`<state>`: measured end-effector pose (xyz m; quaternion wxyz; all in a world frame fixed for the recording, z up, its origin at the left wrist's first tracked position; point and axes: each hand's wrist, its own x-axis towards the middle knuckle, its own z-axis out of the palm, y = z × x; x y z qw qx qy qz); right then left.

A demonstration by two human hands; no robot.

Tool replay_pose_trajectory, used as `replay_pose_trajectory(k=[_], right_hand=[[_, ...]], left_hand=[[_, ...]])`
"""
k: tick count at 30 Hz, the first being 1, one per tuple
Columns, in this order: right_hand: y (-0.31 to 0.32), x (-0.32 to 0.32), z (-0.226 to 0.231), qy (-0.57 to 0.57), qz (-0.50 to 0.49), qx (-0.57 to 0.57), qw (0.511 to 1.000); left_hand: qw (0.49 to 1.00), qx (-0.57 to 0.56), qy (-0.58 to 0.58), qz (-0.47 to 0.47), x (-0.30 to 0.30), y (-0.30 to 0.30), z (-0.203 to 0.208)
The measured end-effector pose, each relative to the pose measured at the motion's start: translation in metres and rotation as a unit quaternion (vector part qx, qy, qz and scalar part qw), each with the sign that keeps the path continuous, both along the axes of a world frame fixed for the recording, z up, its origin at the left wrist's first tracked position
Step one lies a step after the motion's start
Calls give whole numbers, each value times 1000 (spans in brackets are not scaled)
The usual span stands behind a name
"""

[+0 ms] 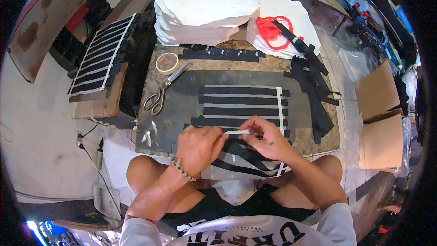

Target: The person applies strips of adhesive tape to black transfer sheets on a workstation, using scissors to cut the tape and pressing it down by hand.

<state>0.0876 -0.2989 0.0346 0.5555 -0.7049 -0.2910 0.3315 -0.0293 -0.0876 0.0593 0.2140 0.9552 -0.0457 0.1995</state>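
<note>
A short white strip is stretched between my two hands. My left hand, with a beaded bracelet at the wrist, has its fingers closed at the strip's left end. At the other end, my right hand pinches the strip between thumb and fingers. Beneath them lies a row of black bands, set side by side with pale gaps. A long white tape crosses their right ends. Nearest me, several black bands lie loose and curved over a pale sheet; my hands partly hide them.
Scissors and a tape roll rest left on the worktable. Behind are a white stack and a red looped item. Black strips pile up right. A striped panel leans left; cardboard stands right.
</note>
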Motion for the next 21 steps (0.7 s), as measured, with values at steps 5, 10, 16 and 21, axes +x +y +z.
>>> replay_pose_trajectory(k=[5, 10, 16, 21], right_hand=[[-5, 14, 2, -67, -17, -55, 996], [-6, 23, 5, -186, -41, -24, 981], [-9, 29, 1, 15, -84, 86, 993], [-5, 37, 10, 75, -82, 99, 989]], left_hand=[[999, 6, 38, 19, 3, 6, -2], [999, 6, 47, 13, 5, 7, -5], [997, -35, 66, 11, 6, 8, 4], [986, -141, 88, 19, 4, 9, 3]])
